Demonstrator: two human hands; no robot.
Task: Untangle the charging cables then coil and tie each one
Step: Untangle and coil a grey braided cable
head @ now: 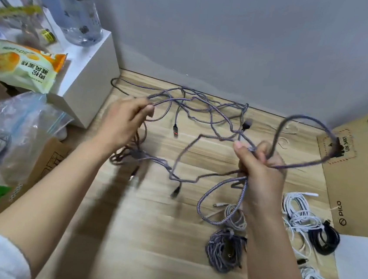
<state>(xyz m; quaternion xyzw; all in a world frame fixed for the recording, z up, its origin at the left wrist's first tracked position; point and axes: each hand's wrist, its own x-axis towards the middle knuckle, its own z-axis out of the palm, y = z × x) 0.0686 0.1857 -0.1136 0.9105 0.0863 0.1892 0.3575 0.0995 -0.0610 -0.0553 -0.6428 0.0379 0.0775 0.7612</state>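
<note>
Grey braided charging cables (202,127) sprawl in a tangle above the pale wooden tabletop (145,237), strung between our two hands. Our left hand (124,121) pinches one strand at the fingertips; our right hand (259,167) curls round several gathered loops. Near the right forearm lie a coiled grey braided cable (223,250), white coiled cables (300,210) and a black coil (324,239).

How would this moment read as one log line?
stage: untangling | left hand: pinches grey braided cable | right hand: grips cable loops | done: grey bundle, black coil
</note>
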